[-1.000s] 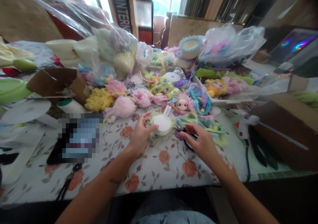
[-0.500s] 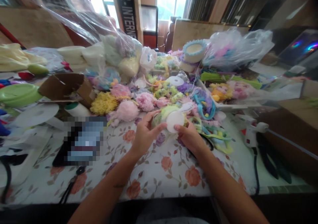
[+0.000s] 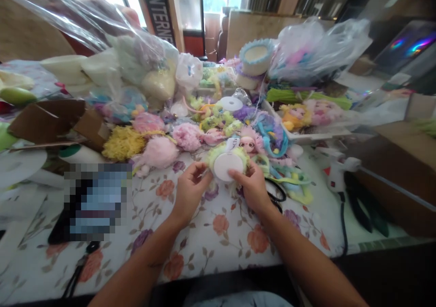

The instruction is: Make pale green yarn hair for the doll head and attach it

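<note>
2 hands (image 3: 223, 182), round fuzzy-edged piece (image 3: 227, 165), floral cloth (image 3: 204, 230)

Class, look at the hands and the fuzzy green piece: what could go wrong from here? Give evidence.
The right hand's thumb presses the white disc, so the disc might slip off-centre on the fuzzy green piece.
The black scissor handles lie close by that hand and could get knocked into the pastel ribbons.

On my table (image 3: 150, 211), the phone (image 3: 93, 202) lies left, the glue gun (image 3: 340, 173) near the right edge.
</note>
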Tool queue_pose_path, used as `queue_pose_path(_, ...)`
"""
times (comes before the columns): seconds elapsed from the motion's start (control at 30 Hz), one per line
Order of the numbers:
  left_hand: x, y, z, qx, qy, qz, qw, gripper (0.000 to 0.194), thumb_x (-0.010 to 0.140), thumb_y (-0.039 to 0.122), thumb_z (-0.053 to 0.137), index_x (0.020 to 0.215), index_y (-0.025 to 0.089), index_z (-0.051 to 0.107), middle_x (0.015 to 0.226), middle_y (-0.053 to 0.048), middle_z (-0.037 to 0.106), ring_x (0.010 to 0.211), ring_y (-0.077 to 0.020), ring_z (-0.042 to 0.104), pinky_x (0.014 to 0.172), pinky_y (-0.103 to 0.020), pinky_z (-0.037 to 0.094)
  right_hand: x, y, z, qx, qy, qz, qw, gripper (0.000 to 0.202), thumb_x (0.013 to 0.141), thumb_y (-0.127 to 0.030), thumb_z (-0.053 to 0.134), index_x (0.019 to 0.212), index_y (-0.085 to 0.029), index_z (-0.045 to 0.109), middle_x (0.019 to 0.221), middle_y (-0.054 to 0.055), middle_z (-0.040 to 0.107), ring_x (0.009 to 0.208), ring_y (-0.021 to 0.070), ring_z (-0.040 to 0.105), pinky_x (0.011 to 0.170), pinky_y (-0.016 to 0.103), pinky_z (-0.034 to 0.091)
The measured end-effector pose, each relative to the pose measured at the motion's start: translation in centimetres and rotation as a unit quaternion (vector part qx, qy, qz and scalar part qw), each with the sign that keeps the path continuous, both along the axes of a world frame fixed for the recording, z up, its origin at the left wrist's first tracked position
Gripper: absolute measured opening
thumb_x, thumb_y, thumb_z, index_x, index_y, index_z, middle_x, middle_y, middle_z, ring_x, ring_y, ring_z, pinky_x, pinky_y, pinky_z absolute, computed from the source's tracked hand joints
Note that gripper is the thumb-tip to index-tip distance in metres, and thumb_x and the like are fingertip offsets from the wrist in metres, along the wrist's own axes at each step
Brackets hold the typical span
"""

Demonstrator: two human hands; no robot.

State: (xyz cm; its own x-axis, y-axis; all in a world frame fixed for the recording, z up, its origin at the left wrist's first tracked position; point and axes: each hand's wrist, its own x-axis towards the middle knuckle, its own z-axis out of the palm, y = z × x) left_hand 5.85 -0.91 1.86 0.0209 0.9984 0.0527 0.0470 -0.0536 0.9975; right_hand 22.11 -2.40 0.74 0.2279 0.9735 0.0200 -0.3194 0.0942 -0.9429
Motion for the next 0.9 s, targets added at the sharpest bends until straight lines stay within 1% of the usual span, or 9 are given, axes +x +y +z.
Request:
queue_pose_path(0.1,0.6,-0.2,-0.3,-0.025,-0.047,-0.017,0.998,0.025,0.075,0.032,0.073,0.093,0.017,0.065,0.093,-0.003,0.068,0.08,-0.014,0.061,0.068,-0.022,0.048,-0.1,0.0,-0.3,0.007,0.001,-0.024,1.0,0.039,0.066,-0.028,0.081,0.102,-0.021,0.069,0.101,0.003,0.075,0.092,0.0228,0.068,0.084,0.035,0.053)
queue_pose_path(0.2,0.8,-0.3,-0.7,-0.035,-0.04,-0.036,0.998,0.021,0.077,0.032,0.071,0.089,0.017,0.063,0.085,-0.001,0.066,0.074,-0.0128,0.059,0.066,-0.023,0.046,-0.2,0.0,-0.3,0.005,0.002,-0.04,0.999,0.04,0.067,-0.028,0.081,0.104,-0.02,0.068,0.101,0.004,0.075,0.091,0.023,0.068,0.084,0.036,0.053)
queue_pose_path(0.4,0.6,-0.4,-1.6,0.005,0.071,-0.178,0.981,0.02,0.082,0.033,0.066,0.094,0.017,0.067,0.082,-0.002,0.066,0.075,-0.0157,0.06,0.07,-0.027,0.047,-0.3,0.2,-0.3,0.008,0.034,-0.079,0.996,0.036,0.068,-0.028,0.081,0.1,-0.018,0.068,0.098,0.004,0.075,0.09,0.0222,0.069,0.085,0.036,0.053)
queue_pose_path(0.6,0.2,-0.4,-0.4,-0.067,0.079,-0.265,0.959,0.045,0.082,0.038,0.066,0.122,0.02,0.063,0.084,-0.003,0.072,0.078,-0.0179,0.066,0.073,-0.029,0.05,0.4,0.6,-0.3,0.012,0.072,-0.123,0.99,0.028,0.072,-0.03,0.078,0.094,-0.019,0.066,0.096,0.003,0.073,0.089,0.0199,0.069,0.084,0.034,0.054)
queue_pose_path(0.7,-0.2,-0.3,0.4,-0.138,0.1,-0.299,0.939,0.032,0.081,0.041,0.065,0.101,0.017,0.072,0.069,-0.002,0.071,0.063,-0.0145,0.062,0.061,-0.024,0.047,0.9,0.8,0.0,0.015,0.09,-0.144,0.985,0.028,0.072,-0.031,0.077,0.096,-0.021,0.065,0.096,0.001,0.072,0.093,0.0185,0.069,0.086,0.032,0.054)
queue_pose_path(0.73,-0.4,-0.2,0.6,-0.148,0.117,-0.282,0.941,0.028,0.081,0.042,0.065,0.087,0.017,0.074,0.061,-0.001,0.068,0.055,-0.0127,0.058,0.054,-0.023,0.043,1.0,0.8,0.1,0.017,0.095,-0.145,0.985,0.028,0.072,-0.031,0.077,0.096,-0.022,0.064,0.096,0.0,0.072,0.094,0.0184,0.068,0.086,0.032,0.054)
queue_pose_path(0.8,-0.9,0.2,0.9,-0.125,0.133,-0.168,0.969,0.035,0.082,0.045,0.063,0.063,0.016,0.067,0.043,0.003,0.053,0.042,-0.0092,0.045,0.045,-0.022,0.035,1.1,0.7,0.3,0.018,0.096,-0.13,0.987,0.03,0.072,-0.031,0.077,0.098,-0.022,0.064,0.098,0.001,0.072,0.095,0.0193,0.068,0.088,0.034,0.053)
queue_pose_path(0.87,-1.3,0.7,0.9,-0.048,0.094,-0.005,0.994,0.038,0.083,0.045,0.062,0.058,0.017,0.059,0.043,0.005,0.046,0.042,-0.0079,0.041,0.046,-0.021,0.035,0.8,0.5,0.5,0.019,0.086,-0.094,0.992,0.033,0.071,-0.03,0.078,0.1,-0.021,0.065,0.1,0.003,0.073,0.097,0.0214,0.068,0.09,0.036,0.053)
queue_pose_path(0.9,-1.4,0.9,0.9,0.0,0.061,0.05,0.997,0.031,0.082,0.043,0.065,0.065,0.017,0.061,0.051,0.004,0.052,0.048,-0.0084,0.047,0.051,-0.02,0.04,0.5,0.3,0.5,0.018,0.077,-0.07,0.994,0.035,0.07,-0.029,0.079,0.102,-0.021,0.066,0.102,0.004,0.073,0.098,0.0225,0.068,0.091,0.037,0.053)
